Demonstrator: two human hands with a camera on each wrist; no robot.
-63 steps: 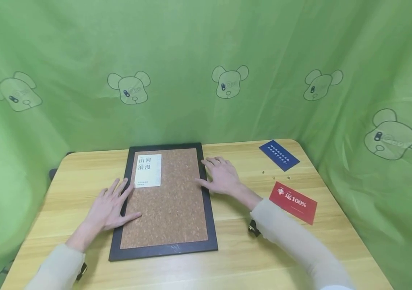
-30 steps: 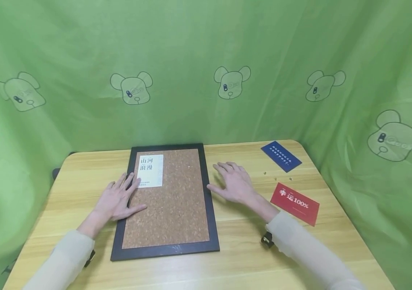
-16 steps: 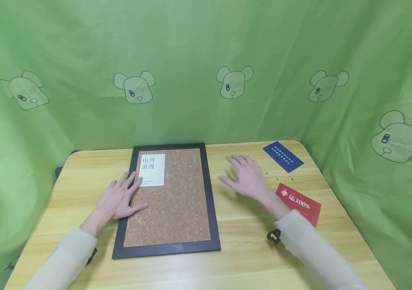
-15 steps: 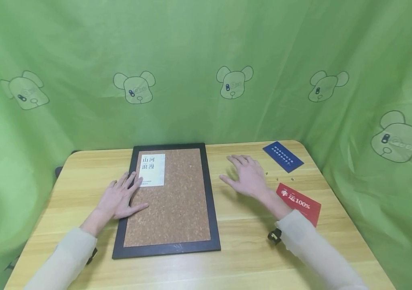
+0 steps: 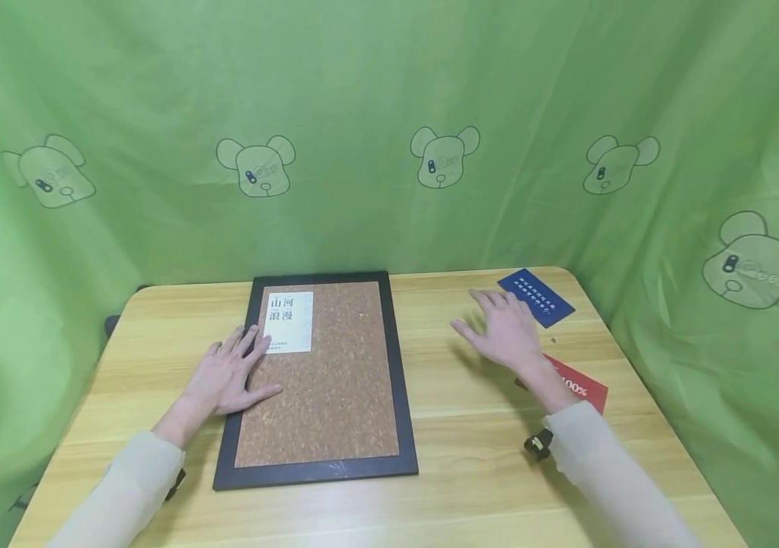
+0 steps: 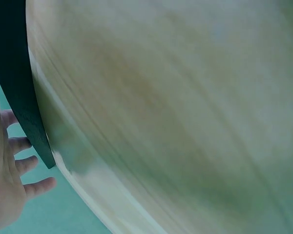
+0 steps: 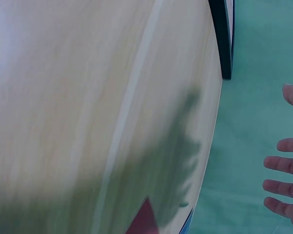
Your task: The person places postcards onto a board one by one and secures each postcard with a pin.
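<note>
A cork board (image 5: 324,403) in a black frame lies flat on the table. A white card (image 5: 293,323) with dark characters sits at its upper left. My left hand (image 5: 225,377) rests across the board's left edge, fingers spread, with a fingertip at the card's lower left corner. Holding nothing, my right hand (image 5: 507,331) hovers over the table right of the board, its fingers loosely extended. Close to it lie a blue card (image 5: 540,297) and a red card (image 5: 577,384), partly covered by the hand and wrist. One small metallic pin (image 5: 554,340) shows beside the right hand.
The wooden table (image 5: 471,472) has rounded far corners. A green curtain (image 5: 348,213) with printed bear heads surrounds its back and sides. The board's frame (image 5: 403,411) forms a raised black border.
My right hand has left the board's right edge and moved right, toward the cards, now hiding some of the small pins. My left hand has shifted slightly onto the board and stayed there.
</note>
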